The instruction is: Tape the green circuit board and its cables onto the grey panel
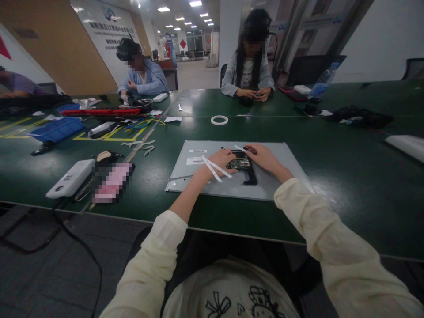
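Note:
A grey flat panel (265,187) lies on the green table in front of me. On it rests a green circuit board (243,164) with a black bracket (251,177) along its right side. My left hand (220,160) grips the board's left side, fingers bent over it. White strips of tape (215,170) hang from the back of that hand near the wrist. My right hand (261,155) is closed at the board's upper right corner. A short white strip (240,148) runs up to its fingertips; what they pinch is hidden.
A tape roll (219,120) lies beyond the panel. To the left are a phone (112,183), a white power bank (71,179), a blue bin (57,129) and tangled wires (145,125). Two people (248,66) sit across the table, another at far left. A bottle (323,81) stands at back right.

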The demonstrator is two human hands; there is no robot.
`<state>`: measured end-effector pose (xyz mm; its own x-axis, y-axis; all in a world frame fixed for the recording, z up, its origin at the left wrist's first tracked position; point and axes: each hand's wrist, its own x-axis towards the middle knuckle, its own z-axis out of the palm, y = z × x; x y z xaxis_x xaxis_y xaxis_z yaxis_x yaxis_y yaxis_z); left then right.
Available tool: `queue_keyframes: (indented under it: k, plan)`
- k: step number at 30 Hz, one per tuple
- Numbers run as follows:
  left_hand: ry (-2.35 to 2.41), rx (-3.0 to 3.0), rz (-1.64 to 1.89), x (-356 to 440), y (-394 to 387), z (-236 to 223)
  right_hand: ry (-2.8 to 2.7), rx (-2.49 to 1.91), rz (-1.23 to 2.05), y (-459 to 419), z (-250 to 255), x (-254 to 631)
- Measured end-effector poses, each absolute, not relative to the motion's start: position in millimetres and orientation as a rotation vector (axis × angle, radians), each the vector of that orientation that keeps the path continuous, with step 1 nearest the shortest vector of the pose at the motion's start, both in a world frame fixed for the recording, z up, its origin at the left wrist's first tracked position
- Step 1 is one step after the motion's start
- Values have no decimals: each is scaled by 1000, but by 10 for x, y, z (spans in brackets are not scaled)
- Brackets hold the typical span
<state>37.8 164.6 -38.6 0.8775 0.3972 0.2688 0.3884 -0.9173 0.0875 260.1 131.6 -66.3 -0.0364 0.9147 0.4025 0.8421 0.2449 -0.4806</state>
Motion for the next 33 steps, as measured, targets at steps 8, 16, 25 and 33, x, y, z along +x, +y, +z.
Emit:
queue_keyframes:
  k: [8, 16, 25, 33]
  plan:
    - [626, 3013, 460, 373, 1646, -388, -1914, -1626, 130, 1303, -624, 2605]
    - [619, 3010, 436, 370, 1654, -381, -1920, -1637, 123, 1296, -625, 2625]
    - [592, 3006, 449, 374, 1665, -400, -1911, -1632, 133, 1295, -639, 2633]
    - [596, 3001, 435, 360, 1656, -386, -1905, -1635, 140, 1274, -616, 2628]
